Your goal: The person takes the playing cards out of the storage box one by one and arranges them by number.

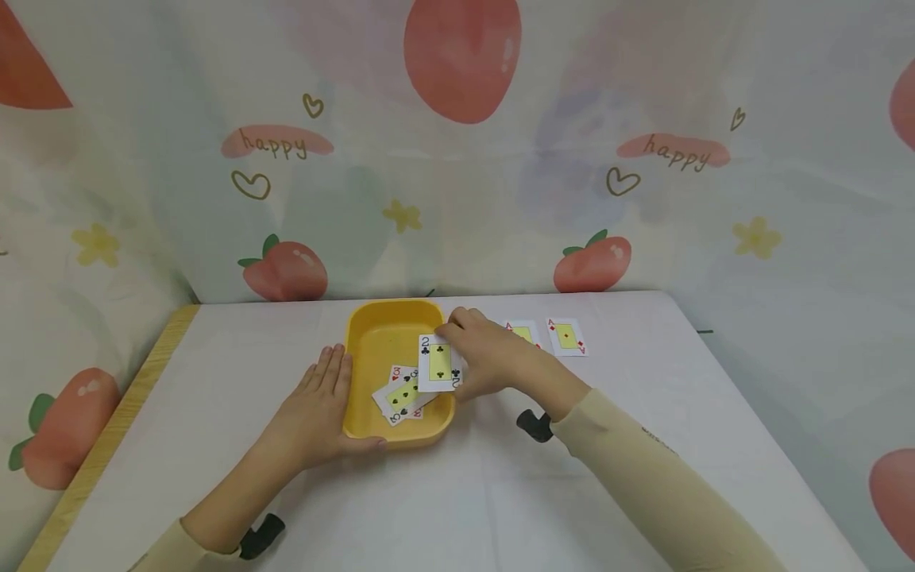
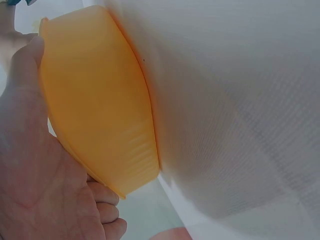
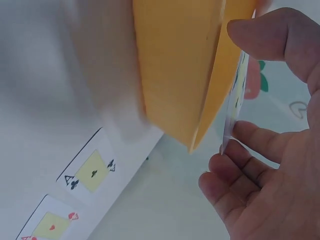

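My right hand [image 1: 486, 349] pinches a two of clubs card [image 1: 439, 364] by its right side, over the right part of a yellow tray [image 1: 386, 318]. Seen edge-on in the right wrist view, the card [image 3: 236, 92] stands between thumb and fingers, beside the tray's rim. Straight fingers of my left hand [image 1: 314, 405] lie along the tray's left side, with the thumb at its near rim. In the left wrist view the palm faces the tray wall [image 2: 100, 100]. Inside the tray, a black-suited card [image 1: 402, 397] overlaps a red-suited card [image 1: 395, 371].
Right of the tray lie an ace of diamonds [image 1: 567, 338] and a red ace [image 1: 522, 327] partly behind my right arm. An ace of clubs [image 3: 93, 172] shows in the right wrist view. A patterned cloth [image 1: 457, 199] hangs behind the white table [image 1: 500, 492].
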